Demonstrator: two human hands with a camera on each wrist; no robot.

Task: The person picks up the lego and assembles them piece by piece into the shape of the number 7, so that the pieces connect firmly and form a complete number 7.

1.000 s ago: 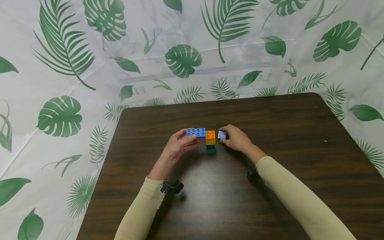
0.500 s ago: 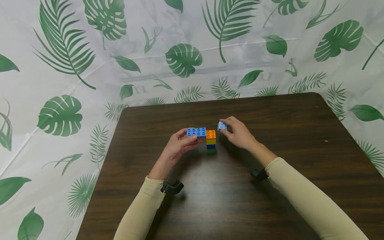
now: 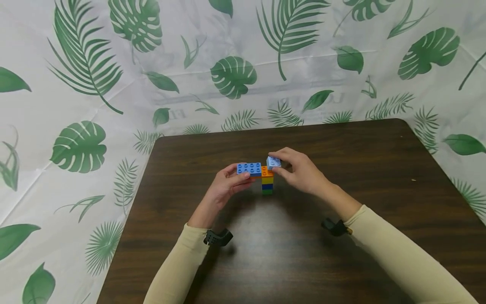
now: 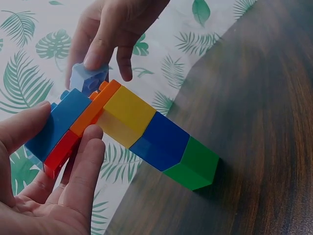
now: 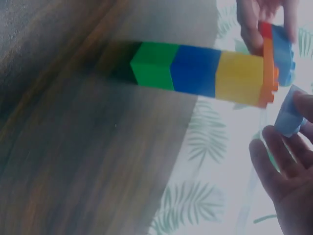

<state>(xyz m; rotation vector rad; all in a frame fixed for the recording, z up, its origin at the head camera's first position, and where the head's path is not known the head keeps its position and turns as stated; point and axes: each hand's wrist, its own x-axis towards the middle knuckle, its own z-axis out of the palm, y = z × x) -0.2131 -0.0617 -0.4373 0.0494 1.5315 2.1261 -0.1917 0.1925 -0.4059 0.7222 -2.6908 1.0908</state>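
Observation:
A tower of toy building blocks stands upright on the table: a green block (image 4: pixel 193 165) at the bottom, then a dark blue block (image 4: pixel 161 139) and a yellow block (image 4: pixel 128 115). Across its top lies an orange block (image 5: pixel 268 78), reaching out to the left. On the orange block's left part sits a long blue block (image 3: pixel 249 169), with a red block (image 4: pixel 61 152) below. My left hand (image 3: pixel 224 185) grips this overhanging end. Between thumb and fingers my right hand (image 3: pixel 301 171) pinches a small light blue block (image 5: pixel 290 113), just above the orange block's bare studs.
The dark wooden table (image 3: pixel 273 253) spreads all around the tower. A white sheet with green leaves (image 3: pixel 235 105) hangs behind its far edge. A tiny pale speck (image 3: pixel 413 180) lies on the right of the table.
My right hand has lifted the light blue block from beside the tower and brought it left, over the orange block. The left hand has stayed in place on the blocks.

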